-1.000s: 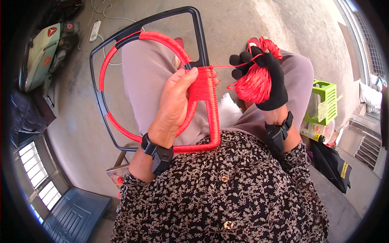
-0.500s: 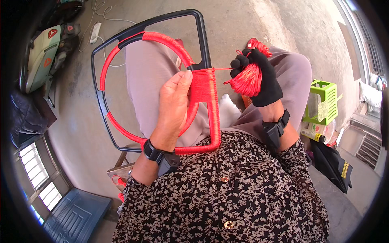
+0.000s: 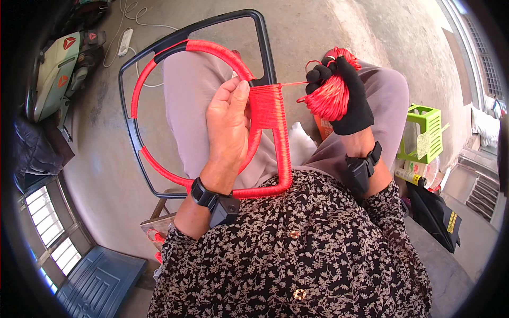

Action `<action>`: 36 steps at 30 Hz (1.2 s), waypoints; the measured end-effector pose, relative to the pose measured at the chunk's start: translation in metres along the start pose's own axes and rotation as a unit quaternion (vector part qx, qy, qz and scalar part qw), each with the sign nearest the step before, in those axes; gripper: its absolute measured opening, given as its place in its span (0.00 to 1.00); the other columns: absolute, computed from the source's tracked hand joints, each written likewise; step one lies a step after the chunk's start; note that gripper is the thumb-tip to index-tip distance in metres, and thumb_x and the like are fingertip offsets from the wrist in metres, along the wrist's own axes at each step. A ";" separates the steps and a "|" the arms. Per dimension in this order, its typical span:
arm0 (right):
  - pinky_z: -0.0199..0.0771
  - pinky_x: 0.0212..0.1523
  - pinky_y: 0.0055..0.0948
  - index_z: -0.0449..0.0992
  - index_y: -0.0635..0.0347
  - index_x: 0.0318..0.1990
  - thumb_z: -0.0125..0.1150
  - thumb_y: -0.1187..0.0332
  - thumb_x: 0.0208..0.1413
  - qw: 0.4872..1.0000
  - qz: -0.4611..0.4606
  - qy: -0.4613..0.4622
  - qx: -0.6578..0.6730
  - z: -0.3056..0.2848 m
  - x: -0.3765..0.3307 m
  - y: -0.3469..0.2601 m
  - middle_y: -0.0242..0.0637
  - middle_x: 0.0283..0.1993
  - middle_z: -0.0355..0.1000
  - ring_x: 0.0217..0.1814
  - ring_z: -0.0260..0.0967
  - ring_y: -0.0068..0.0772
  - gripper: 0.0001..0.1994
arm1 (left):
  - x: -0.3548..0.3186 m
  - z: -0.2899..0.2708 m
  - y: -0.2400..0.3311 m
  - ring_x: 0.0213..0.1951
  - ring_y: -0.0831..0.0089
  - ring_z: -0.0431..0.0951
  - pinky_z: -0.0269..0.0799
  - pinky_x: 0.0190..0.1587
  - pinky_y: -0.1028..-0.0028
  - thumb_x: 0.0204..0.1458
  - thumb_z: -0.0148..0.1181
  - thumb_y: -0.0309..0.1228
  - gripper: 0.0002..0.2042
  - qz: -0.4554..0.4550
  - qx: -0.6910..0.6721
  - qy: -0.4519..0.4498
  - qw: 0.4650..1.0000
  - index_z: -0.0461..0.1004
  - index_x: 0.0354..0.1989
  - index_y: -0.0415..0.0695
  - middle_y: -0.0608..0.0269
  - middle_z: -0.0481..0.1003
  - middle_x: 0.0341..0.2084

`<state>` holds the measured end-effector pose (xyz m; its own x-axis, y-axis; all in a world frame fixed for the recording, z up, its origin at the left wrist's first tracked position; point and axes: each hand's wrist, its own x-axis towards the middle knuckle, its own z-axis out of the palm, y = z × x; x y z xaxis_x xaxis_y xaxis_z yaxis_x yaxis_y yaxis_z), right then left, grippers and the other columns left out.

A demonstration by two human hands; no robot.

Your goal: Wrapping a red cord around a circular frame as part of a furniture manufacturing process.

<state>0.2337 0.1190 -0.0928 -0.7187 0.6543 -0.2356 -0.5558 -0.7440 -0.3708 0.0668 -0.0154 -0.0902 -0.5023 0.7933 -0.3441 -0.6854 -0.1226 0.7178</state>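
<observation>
Over on the right there's a lime-green slotted plastic basket [image 3: 427, 132] sitting on the floor, and I can't make out what's inside; a small spray can with a yellow band [image 3: 409, 176] lies just beside it.

The black metal frame with a ring inside it [image 3: 260, 37] rests across the person's lap, long axis running away from the body, far end pointing up-left toward a white power strip [image 3: 125, 41]. Red cord covers the ring and the near right bar.

The left hand [image 3: 228, 130] is curled around the wrapped bar, fingers together and clamped on it. The right hand [image 3: 347, 98], in a black glove, is closed on a bundle of red cord [image 3: 328, 95], with one taut strand running to the bar.

Bare concrete floor [image 3: 318, 32] lies open beyond the frame.
</observation>
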 end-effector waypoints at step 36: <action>0.66 0.31 0.27 0.65 0.58 0.33 0.52 0.67 0.60 0.999 0.022 0.023 0.020 -0.001 0.002 -0.009 0.31 0.26 0.61 0.29 0.62 0.28 0.06 | -0.009 0.007 0.010 0.40 0.59 0.79 0.75 0.46 0.65 0.59 0.50 0.31 0.14 -0.168 0.038 -0.151 0.973 0.66 0.48 0.34 0.48 0.76 0.37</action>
<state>0.2373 0.1271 -0.0914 -0.7235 0.6254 -0.2924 -0.5407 -0.7766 -0.3233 0.0685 -0.0195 -0.0756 -0.0710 0.9218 -0.3811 -0.7370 0.2090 0.6428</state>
